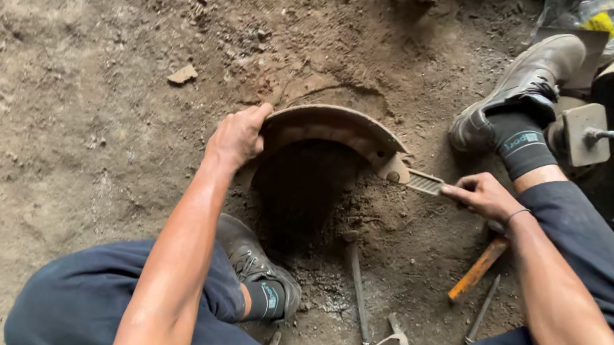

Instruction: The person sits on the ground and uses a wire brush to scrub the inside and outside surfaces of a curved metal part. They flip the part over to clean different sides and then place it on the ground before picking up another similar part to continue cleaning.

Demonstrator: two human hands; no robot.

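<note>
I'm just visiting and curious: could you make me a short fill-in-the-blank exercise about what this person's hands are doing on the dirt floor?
The left hand grips the rim of a curved, rusty metal ____.
The right hand holds a wire ____ against that piece's end.
A hammer with an ____ handle lies on the ground under the right forearm.

Missing words: piece; brush; orange

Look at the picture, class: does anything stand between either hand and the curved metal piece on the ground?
Nothing visible does. The left hand already grips the curved metal piece at its left end, and the right hand holds a wire brush against its right end.
</note>
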